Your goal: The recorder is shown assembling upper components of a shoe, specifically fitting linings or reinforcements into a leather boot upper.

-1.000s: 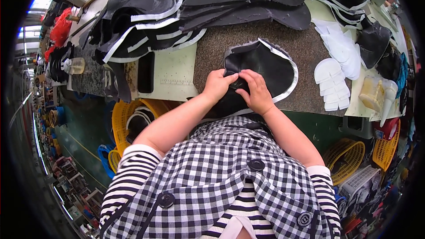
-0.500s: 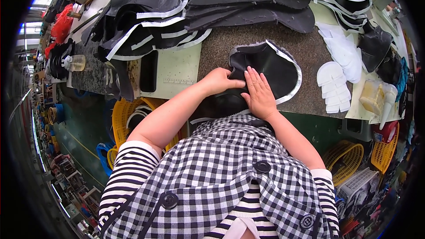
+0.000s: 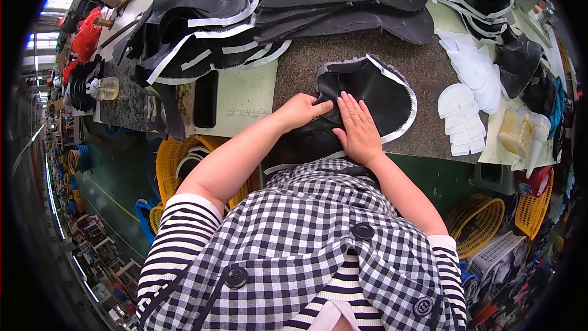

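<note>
A black shoe-upper piece (image 3: 389,105) with white tape round its curved edge lies on the brown work mat, its near part hanging over the table edge against my front. My right hand (image 3: 360,130) rests flat on its middle, fingers stretched out and pointing away from me. At the piece's left edge, my left hand (image 3: 300,111) grips the black material, with the thumb on top. The other left fingers are mostly hidden beneath the fold.
Taped black pieces (image 3: 211,6) are stacked at the far left, dark panels (image 3: 349,9) at the back. White cut-outs (image 3: 460,119) lie to the right, near a glue container (image 3: 514,127). Yellow baskets (image 3: 481,217) stand below the table. A clear bottle (image 3: 105,88) stands left.
My left thumb has drawn back slightly to the left and up, away from my right hand. The right hand and the black piece have hardly moved.
</note>
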`<action>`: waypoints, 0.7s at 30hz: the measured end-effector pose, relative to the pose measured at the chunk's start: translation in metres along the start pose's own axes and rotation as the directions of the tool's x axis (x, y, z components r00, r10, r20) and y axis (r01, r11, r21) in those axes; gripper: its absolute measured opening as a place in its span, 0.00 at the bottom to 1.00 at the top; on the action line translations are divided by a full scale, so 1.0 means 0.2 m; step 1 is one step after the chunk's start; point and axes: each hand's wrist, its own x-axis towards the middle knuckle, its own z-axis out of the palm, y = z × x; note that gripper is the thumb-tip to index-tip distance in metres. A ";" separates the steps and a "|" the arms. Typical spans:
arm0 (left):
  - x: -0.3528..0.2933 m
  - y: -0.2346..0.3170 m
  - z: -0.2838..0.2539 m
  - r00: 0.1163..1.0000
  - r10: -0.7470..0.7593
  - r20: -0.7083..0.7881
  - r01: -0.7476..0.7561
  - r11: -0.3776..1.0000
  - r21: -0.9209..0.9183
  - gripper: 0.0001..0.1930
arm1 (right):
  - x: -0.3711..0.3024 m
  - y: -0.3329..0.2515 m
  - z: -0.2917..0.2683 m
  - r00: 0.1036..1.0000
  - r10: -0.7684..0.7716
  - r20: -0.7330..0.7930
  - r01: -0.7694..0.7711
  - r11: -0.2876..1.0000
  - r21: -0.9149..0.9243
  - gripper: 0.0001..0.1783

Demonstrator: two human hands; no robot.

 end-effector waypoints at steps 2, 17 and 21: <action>-0.02 0.00 -0.01 0.999 0.029 0.022 -0.029 0.999 0.019 0.23 | 0.00 0.00 0.00 1.000 -0.008 -0.008 0.008 1.000 0.019 0.39; -0.17 0.06 0.06 0.979 0.150 -0.137 -0.090 0.924 0.371 0.21 | -0.04 0.03 0.02 0.943 -0.156 -0.294 0.203 0.970 0.137 0.16; -0.13 -0.01 0.04 0.983 0.143 -0.117 -0.105 0.952 0.286 0.21 | -0.02 0.02 -0.01 0.960 -0.120 -0.254 0.168 0.969 0.180 0.15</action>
